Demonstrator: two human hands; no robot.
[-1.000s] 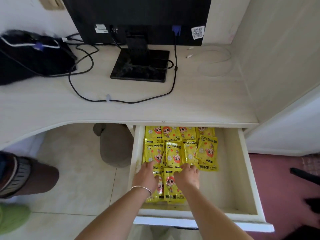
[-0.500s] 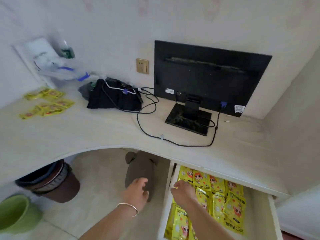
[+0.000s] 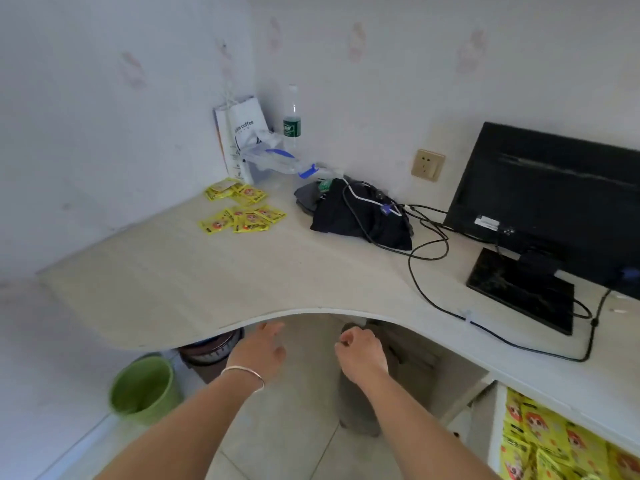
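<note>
Several yellow sachets (image 3: 242, 218) lie in two small groups on the pale desk (image 3: 194, 282) near the far left corner. Many more yellow sachets (image 3: 554, 441) fill the open white drawer (image 3: 496, 424) at the lower right. Both hands hover below the desk's curved front edge, away from the drawer. My left hand (image 3: 261, 351), with a silver bangle on its wrist, has relaxed, spread fingers and holds nothing. My right hand (image 3: 360, 355) has its fingers curled in, and no sachet shows in it.
A black monitor (image 3: 550, 206) on its stand sits at the right, with cables trailing over the desk. A black bag (image 3: 360, 213), a water bottle (image 3: 292, 116) and a paper bag (image 3: 239, 133) sit at the back. A green bucket (image 3: 143, 389) and a dark bin (image 3: 211, 348) stand underneath.
Both hands have left the drawer's sachets and moved left, in front of the desk edge. The view has swung up and left, bringing the sachets on the desk into sight.
</note>
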